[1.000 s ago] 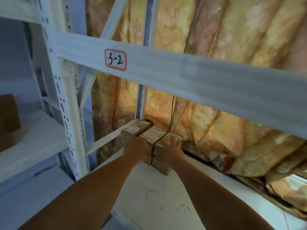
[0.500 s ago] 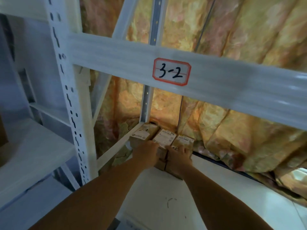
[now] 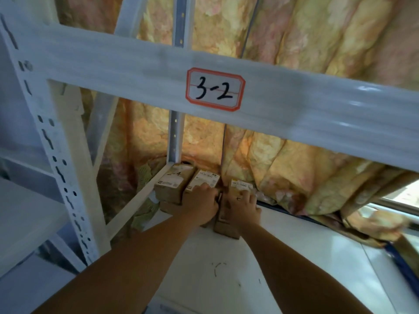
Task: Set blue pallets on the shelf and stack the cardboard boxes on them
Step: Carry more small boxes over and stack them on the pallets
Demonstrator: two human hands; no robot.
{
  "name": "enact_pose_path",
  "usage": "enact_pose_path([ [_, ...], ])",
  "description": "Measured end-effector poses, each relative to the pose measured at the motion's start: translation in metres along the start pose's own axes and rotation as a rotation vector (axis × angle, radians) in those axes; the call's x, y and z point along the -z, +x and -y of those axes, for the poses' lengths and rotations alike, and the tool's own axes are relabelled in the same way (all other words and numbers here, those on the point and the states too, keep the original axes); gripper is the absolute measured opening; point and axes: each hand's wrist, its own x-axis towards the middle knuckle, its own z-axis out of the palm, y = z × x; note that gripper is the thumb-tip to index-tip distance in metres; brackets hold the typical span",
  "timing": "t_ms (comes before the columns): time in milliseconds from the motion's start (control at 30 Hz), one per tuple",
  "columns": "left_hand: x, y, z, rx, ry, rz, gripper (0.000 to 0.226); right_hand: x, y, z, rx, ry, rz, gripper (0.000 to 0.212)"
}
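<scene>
1. Landmark: white metal shelf beam w/ red-bordered "3-2" label. Directly below it, at the back left corner of the white shelf deck, stand three small brown cardboard boxes w/ white printed labels: left box, middle box, right box. More brown cardboard shows under them, so prob. a second layer.
2. Left hand lies over the middle box, fingers curled down on its top; right hand lies on the right box, fingers spread flat, pressing, not closed round it.
3. No blue pallet can be made out under the boxes; a blue strip shows at the deck's rear edge, lower right of the label.
4. Risks: right box sits apart from its neighbours, w/ a gap; an uneven push may skew it or topple the stack. Pushed too far back, boxes may snag the cloth.
5. Obstacles: flowered orange-yellow curtain hangs just behind the boxes; white perforated upright post, lower left of the label, and a diagonal brace hem the corner. The beam itself limits overhead reach.
</scene>
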Motion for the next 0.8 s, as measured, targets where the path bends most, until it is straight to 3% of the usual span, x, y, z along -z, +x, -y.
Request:
enact_pose_path([
  [300,-0.042,0.013,-0.058,-0.035,-0.15,0.075,0.024,0.011,-0.023,-0.065,-0.2,-0.122,0.069,0.039],
  [400,-0.06,0.016,-0.085,-0.055,-0.187,0.134,0.028,0.01,-0.044,-0.098,-0.301,-0.046,0.095,0.06],
  [467,-0.069,0.015,-0.105,-0.027,-0.162,0.183,0.032,0.008,-0.057,-0.119,-0.377,-0.001,0.132,0.072],
  [567,-0.081,0.012,-0.127,0.013,-0.035,0.263,0.04,0.007,-0.074,-0.146,-0.487,0.086,0.163,0.07],
  [800,-0.094,0.015,-0.118,0.211,0.09,0.281,0.062,0.001,-0.081,-0.177,-0.528,0.105,0.213,0.073],
])
